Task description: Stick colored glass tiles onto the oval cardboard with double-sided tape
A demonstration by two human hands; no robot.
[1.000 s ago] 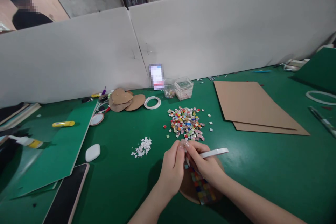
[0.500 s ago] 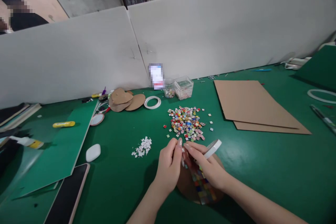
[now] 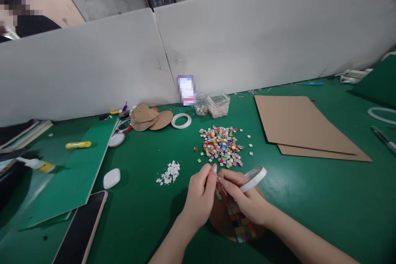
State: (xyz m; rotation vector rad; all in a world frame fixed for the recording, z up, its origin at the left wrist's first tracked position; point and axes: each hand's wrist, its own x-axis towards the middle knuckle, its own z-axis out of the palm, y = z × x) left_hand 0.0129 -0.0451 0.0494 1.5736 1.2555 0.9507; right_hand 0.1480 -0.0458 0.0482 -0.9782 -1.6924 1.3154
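Observation:
My right hand [image 3: 244, 200] grips a white roll of tape [image 3: 254, 173], tilted up on its edge. My left hand [image 3: 200, 196] is closed in a pinch, fingertips meeting the right hand's fingertips at the roll's inner side; what it pinches is too small to make out. Both hands hover over a round brown cardboard disc [image 3: 221, 220] that carries a strip of coloured mosaic tiles [image 3: 238, 225]. A heap of loose coloured tiles [image 3: 222, 145] lies just beyond the hands. A small pile of white paper scraps [image 3: 168, 173] lies to the left.
Two brown cardboard sheets [image 3: 297, 126] lie at right. At the back stand clear boxes [image 3: 218, 104], another tape ring [image 3: 181, 120] and cardboard shapes [image 3: 148, 117]. A phone [image 3: 81, 231], white case [image 3: 111, 178], green board [image 3: 71, 177] and yellow tube [image 3: 78, 144] lie left. Grey partitions [image 3: 247, 37] close the far side.
The tape roll in my right hand has turned from lying flat and pointing right to tilted up on edge. Both hands stay together over the disc.

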